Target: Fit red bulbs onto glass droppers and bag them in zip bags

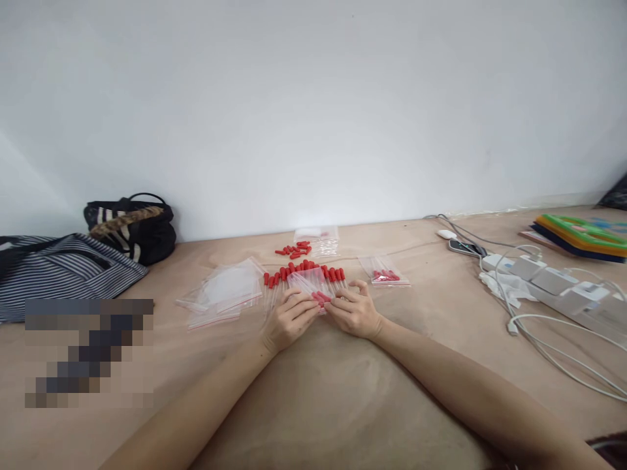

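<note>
Both hands pinch a small clear zip bag (307, 279) with several red rubber bulbs (321, 297) inside. My left hand (292, 318) is closed on the bag's left side, my right hand (353, 311) on its right side near the red-striped edge. Just behind the bag lies a fanned row of glass droppers with red bulbs (307, 265), partly hidden by the bag and my fingers. Loose red bulbs (296, 249) lie farther back. To the right rests another zip bag (386, 271) holding red bulbs. Flat zip bags (228, 287) overlap in a pile left of the droppers.
A stack of clear bags (324, 245) lies near the wall. On the left sit a striped bag (73, 267) and a black bag (151, 235). Power strips with white cables (558, 287), a dark device (467, 248) and colourful trays (582, 234) occupy the right.
</note>
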Available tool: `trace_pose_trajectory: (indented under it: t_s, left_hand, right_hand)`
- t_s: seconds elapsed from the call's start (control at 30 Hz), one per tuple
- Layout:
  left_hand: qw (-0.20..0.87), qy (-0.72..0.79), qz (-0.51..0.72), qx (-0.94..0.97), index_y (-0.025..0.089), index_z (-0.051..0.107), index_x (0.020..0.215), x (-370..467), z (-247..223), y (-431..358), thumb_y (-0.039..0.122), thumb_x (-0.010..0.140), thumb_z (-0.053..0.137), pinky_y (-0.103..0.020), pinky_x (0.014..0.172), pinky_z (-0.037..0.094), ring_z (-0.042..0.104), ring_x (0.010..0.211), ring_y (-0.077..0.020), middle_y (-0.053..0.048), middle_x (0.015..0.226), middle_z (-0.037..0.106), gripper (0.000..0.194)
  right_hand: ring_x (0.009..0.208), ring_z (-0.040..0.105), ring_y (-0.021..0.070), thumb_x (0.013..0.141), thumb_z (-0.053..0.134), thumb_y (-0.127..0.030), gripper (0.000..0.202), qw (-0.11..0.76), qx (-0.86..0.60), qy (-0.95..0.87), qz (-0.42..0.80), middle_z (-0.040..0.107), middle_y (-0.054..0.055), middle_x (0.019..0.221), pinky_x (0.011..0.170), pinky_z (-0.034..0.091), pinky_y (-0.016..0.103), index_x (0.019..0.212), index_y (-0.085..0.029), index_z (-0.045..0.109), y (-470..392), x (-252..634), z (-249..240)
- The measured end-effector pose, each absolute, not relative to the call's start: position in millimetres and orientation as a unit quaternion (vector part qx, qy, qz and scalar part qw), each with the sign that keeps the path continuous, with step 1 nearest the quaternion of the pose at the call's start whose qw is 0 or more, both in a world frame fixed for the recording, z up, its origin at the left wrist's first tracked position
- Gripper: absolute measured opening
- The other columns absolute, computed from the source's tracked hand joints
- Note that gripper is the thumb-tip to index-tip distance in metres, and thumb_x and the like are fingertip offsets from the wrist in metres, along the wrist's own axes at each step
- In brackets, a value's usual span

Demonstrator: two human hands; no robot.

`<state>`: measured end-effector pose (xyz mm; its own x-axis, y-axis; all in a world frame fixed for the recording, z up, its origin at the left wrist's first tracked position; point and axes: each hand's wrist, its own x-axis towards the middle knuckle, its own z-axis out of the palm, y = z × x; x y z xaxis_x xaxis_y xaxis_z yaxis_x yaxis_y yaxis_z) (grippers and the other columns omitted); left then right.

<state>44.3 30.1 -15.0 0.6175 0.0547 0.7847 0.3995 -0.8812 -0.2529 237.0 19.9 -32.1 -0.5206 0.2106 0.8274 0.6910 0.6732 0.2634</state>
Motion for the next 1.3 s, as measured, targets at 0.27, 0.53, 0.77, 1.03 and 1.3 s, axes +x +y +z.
trace_pose_trajectory:
  t_s: [0.27,0.53,0.77,1.03,1.3]
  left_hand:
    - [0.204,-0.136,-0.412,-0.877,0.016,0.057,0.087,40.6,-15.9,29.1,0.007,0.079,0.054,-0.035,0.077,0.044,0.061,0.077,-0.0152,-0.003,0.079,0.068,0.012]
    - [0.207,-0.117,-0.404,-0.883,0.016,0.057,0.092,40.3,-13.8,29.2,0.006,0.08,0.052,-0.036,0.077,0.045,0.06,0.08,-0.0161,-0.004,0.084,0.068,0.016]
    - [0.199,-0.126,-0.427,-0.873,0.016,0.057,0.089,35.3,-9.6,27.1,0.007,0.079,0.055,-0.034,0.071,0.047,0.058,0.075,-0.0158,-0.003,0.077,0.067,0.013]
    - [0.193,-0.136,-0.443,-0.865,0.018,0.058,0.087,27.4,-6.7,25.8,0.008,0.082,0.05,-0.032,0.069,0.046,0.059,0.073,-0.0149,-0.001,0.073,0.067,0.014]
    - [0.218,-0.16,-0.45,-0.851,0.018,0.053,0.104,22.3,-8.2,22.4,0.01,0.087,0.042,-0.024,0.068,0.051,0.062,0.084,-0.0134,-0.007,0.097,0.065,0.022]
  right_hand:
    - [0.066,0.051,0.0091,0.08,0.054,-0.018,0.007,0.43,-0.267,-0.814,-0.284,0.066,-0.004,0.065,0.081,0.027,0.035,0.081,-0.021,0.061,17.1,233.3,-28.6]
    - [0.069,0.054,0.0081,0.079,0.051,-0.013,0.009,0.433,-0.269,-0.821,-0.258,0.065,-0.004,0.067,0.087,0.023,0.037,0.078,-0.018,0.058,16.6,226.4,-34.5]
    - [0.067,0.053,0.008,0.079,0.052,-0.013,0.011,0.442,-0.275,-0.81,-0.268,0.064,-0.005,0.062,0.086,0.023,0.036,0.077,-0.019,0.059,14.6,228.3,-28.9]
    - [0.066,0.053,0.0114,0.081,0.051,-0.017,0.011,0.417,-0.295,-0.824,-0.246,0.066,-0.001,0.07,0.072,0.032,0.033,0.086,-0.022,0.06,20.2,247.1,-29.2]
    - [0.088,0.058,0.0135,0.083,0.033,-0.008,0.017,0.507,-0.281,-0.815,0.002,0.06,0.01,0.097,0.071,0.047,0.027,0.089,-0.02,0.044,23.6,233.4,-35.6]
